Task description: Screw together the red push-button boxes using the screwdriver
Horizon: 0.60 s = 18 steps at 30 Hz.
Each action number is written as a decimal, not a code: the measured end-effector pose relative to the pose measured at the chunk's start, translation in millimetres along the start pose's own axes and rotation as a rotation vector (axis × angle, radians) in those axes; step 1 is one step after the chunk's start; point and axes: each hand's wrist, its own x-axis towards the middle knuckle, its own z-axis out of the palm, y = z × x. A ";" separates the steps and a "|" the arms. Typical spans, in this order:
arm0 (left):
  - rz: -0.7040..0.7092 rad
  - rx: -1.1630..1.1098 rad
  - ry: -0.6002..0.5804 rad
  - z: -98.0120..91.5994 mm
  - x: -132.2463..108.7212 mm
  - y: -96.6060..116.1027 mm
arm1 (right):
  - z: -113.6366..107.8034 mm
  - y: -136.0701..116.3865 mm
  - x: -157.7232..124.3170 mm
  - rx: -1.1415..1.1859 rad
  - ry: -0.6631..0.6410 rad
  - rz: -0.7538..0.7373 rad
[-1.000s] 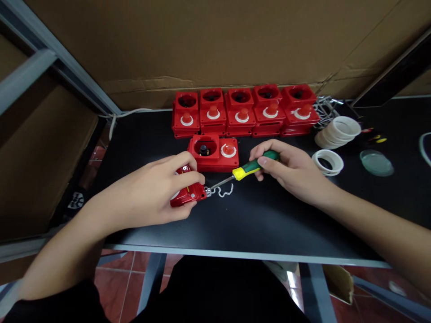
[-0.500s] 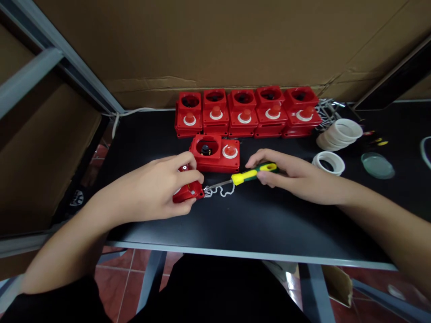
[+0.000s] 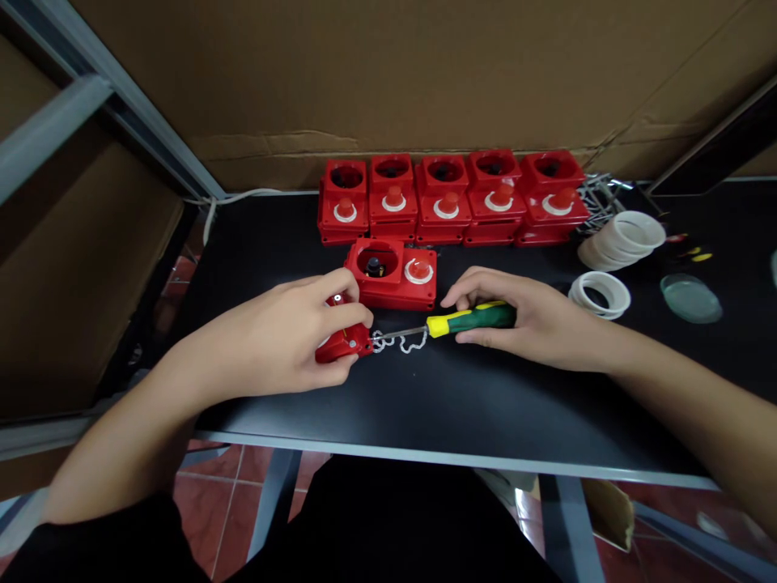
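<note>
My left hand (image 3: 309,332) is closed around a small red housing (image 3: 343,344), covering much of it. In my right hand (image 3: 515,320) lies a screwdriver (image 3: 470,319) with a green and yellow handle, gripped between thumb and fingers. Its metal shaft points left, and the tip reaches the right end of the held housing. A thin silver chain (image 3: 413,344) trails on the table beside that end, under the shaft. Just behind my hands sits another red housing (image 3: 397,295) with a round opening and a red button in a white ring.
Several red housings (image 3: 446,214) stand in a row at the back against the cardboard wall (image 3: 425,73). To the right are a pile of metal bolts (image 3: 600,206), stacked white rings (image 3: 625,239), a single white ring (image 3: 616,301) and clear discs (image 3: 690,298). The black table (image 3: 376,421) has a grey front edge.
The screwdriver has turned about its shaft, showing more green on its handle, and my right fingers have shifted along it. My left hand keeps its hold on the housing.
</note>
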 end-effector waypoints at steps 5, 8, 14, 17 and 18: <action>0.021 0.009 -0.001 1.6 0.4 3.2 | 2.6 -4.4 -0.9 -0.009 -0.022 0.062; 0.033 0.012 -0.004 1.7 0.4 4.5 | 5.9 -8.7 -3.3 -0.015 -0.054 0.067; 0.039 0.007 -0.008 1.6 0.5 5.0 | 7.3 -1.4 -1.4 -0.007 0.000 0.004; 0.054 -0.004 -0.001 2.3 -0.4 5.9 | 6.8 -0.5 -0.7 -0.020 0.010 -0.057; 0.062 -0.012 -0.002 2.5 -0.8 6.3 | 6.7 -1.5 -0.9 -0.025 0.006 -0.064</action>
